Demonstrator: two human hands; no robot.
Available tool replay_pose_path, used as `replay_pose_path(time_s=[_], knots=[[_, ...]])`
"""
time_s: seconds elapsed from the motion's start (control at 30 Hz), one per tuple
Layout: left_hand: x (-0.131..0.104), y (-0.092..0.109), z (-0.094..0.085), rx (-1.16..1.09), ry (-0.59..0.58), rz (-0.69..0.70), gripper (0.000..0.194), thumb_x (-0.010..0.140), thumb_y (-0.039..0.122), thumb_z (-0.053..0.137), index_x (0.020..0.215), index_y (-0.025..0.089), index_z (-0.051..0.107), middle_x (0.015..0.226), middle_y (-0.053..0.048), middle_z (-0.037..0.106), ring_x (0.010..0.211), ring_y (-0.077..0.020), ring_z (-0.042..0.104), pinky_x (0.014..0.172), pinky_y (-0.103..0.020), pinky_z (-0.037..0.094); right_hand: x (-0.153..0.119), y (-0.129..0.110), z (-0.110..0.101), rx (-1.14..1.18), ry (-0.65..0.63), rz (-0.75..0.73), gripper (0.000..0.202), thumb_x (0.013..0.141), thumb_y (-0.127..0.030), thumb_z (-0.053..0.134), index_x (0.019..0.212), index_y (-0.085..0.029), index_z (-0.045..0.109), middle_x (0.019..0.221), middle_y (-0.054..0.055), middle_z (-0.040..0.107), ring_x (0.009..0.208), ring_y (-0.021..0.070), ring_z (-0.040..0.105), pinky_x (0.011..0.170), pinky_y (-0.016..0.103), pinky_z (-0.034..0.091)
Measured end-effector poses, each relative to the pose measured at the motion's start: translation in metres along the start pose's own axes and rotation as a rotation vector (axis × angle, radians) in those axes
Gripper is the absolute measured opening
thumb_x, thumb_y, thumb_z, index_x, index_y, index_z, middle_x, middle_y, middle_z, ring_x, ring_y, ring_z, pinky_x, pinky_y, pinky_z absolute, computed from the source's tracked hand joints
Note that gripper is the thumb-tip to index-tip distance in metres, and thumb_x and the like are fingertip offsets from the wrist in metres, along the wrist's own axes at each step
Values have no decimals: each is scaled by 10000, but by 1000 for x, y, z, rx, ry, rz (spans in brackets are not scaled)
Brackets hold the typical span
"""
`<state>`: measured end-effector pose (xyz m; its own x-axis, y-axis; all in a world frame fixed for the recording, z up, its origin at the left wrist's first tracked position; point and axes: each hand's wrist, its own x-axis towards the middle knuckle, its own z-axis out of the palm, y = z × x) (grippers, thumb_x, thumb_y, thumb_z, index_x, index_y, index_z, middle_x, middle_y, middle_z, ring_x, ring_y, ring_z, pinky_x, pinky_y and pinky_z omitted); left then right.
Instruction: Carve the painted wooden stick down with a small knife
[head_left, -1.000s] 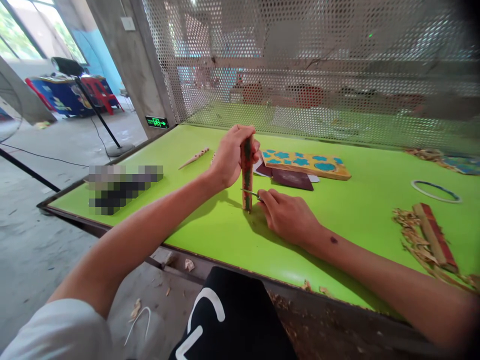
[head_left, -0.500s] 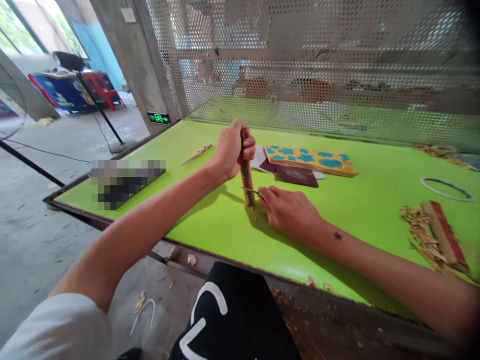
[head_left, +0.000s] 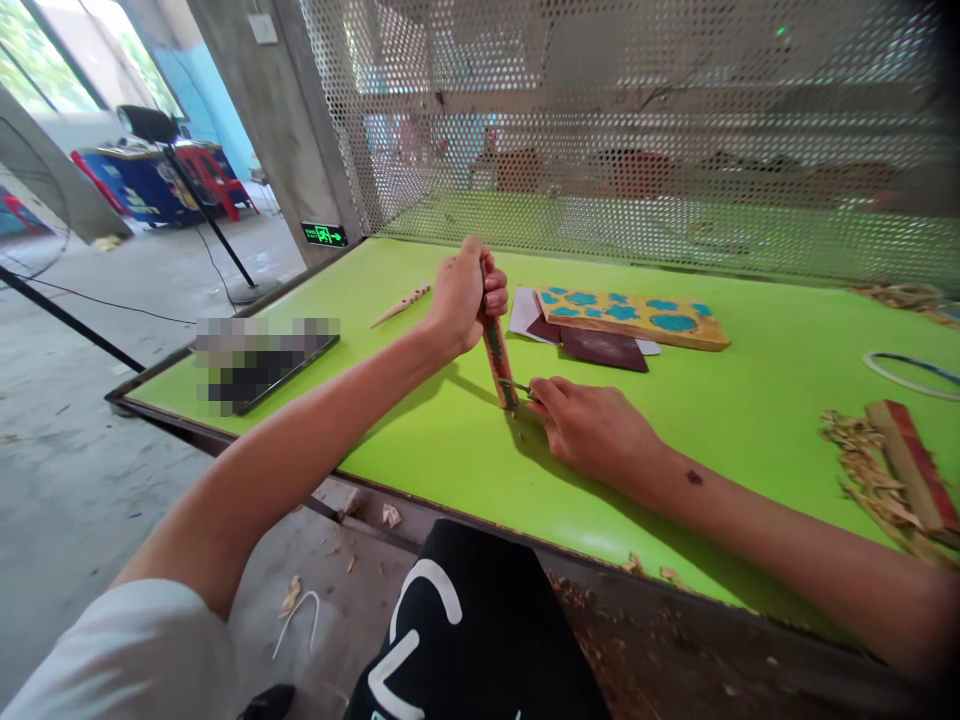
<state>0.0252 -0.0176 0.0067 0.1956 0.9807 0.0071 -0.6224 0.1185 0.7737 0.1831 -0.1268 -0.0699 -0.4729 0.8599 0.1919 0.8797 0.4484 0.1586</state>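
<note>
My left hand [head_left: 469,295] is closed round the upper end of a narrow wooden strip [head_left: 497,355], which has a dark green band along its face. The strip stands tilted, its lower end at the green tabletop [head_left: 420,440]. In my right hand [head_left: 589,420] is a small knife [head_left: 519,388], gripped near its handle, which the fingers mostly hide. Its thin blade lies against the strip near the lower end. A few tiny shavings lie beside that end.
Behind the hands lie a yellow board with blue patches [head_left: 634,318] and dark red sandpaper [head_left: 604,348]. A carved pointed stick [head_left: 401,305] is at left, near a blurred dark flat object [head_left: 274,375]. At right are wood shavings [head_left: 870,465], a red-sided block [head_left: 911,465] and a ring [head_left: 911,375].
The strip's lower end has swung slightly right, so it leans more. My right hand and the knife have shifted a little right with it. The view has turned slightly left.
</note>
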Motion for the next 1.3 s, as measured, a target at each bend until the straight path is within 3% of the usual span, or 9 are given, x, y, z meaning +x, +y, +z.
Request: replay_pose_path(time_s=[0.3,0.47,0.6,0.7,0.9,1.17,1.3], knots=[[5,-1,-6,34,-10,27,353,914,270,518,632,206,317,471,82,279,336,-33,257,377,-178,170,-15,7,-11,-48,-135,-48,270,1008,-280,393,1030,-176,641,868,66,716,632,185,601,559,357,125],[8,-5,-5,20,1,29,348,910,260,527,638,210,316,473,81,292,338,-34,271,375,-176,180,-12,11,-5,-41,-71,13,332,1043,-327,357,1139,-157,626,936,88,732,671,190,615,561,342,158],[6,-7,-3,-40,24,19,355,895,277,582,651,213,332,480,80,313,342,-42,310,370,-172,185,0,4,1,-44,19,-6,350,1053,-289,322,1173,-146,617,1029,109,712,817,210,644,569,340,199],[5,-7,-3,-51,42,1,354,890,296,599,657,215,345,476,81,311,340,-47,316,363,-176,178,6,-1,2,-58,48,-8,333,1034,-251,332,1197,-140,600,1008,109,701,784,205,633,562,344,194],[7,-5,-6,-1,37,28,372,903,294,566,636,205,323,463,88,265,329,-27,235,360,-174,154,3,-2,-4,-35,-6,-51,299,1011,-250,350,1106,-147,615,933,93,700,667,185,605,551,355,155],[6,-3,-8,-23,35,1,361,913,301,568,645,204,345,472,90,263,332,-28,234,362,-170,157,-5,6,-14,-24,-141,-107,295,1015,-300,373,1014,-180,642,895,68,718,633,178,601,556,358,126],[7,-5,-4,-32,24,0,367,903,295,583,646,204,338,472,91,265,333,-23,230,360,-163,152,-7,11,-11,-26,-88,-74,330,1033,-323,350,1052,-178,646,924,72,717,673,183,610,561,355,137]])
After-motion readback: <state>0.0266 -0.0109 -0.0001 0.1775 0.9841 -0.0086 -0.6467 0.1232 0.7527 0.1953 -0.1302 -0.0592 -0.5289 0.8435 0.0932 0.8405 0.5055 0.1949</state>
